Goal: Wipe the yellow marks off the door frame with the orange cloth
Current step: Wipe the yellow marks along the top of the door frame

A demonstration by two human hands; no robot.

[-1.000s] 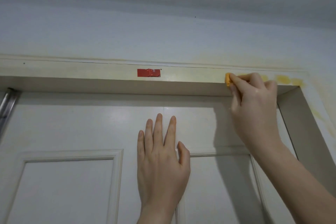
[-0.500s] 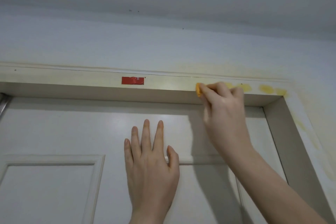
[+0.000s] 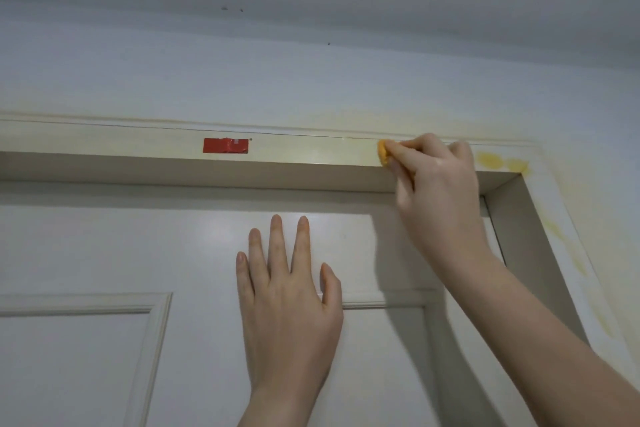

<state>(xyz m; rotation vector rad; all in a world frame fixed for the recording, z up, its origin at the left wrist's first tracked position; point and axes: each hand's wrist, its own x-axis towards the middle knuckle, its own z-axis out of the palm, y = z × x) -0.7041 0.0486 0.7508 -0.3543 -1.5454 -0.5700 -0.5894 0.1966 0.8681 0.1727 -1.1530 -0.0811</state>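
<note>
On the top rail, head view: right hand (image 3: 436, 191) pinches the orange cloth (image 3: 382, 157), bunched small and pressed to the door frame (image 3: 294, 152), well right of a red tape patch (image 3: 225, 146). Left hand (image 3: 291, 295): fingers straight, spread flat on the door (image 3: 104, 246), holding nothing. Yellow marks (image 3: 490, 160): two blotches near the right corner, fainter streaks down the jamb. Step judged: wiping the rail. Next move likely calls for a firm rightward stroke over the blotches.

right hand (image 3: 440, 191) presses orange cloth (image 3: 382, 157) on door frame (image 3: 138, 146) | left hand (image 3: 291, 291) flat on door (image 3: 104, 246)
</note>
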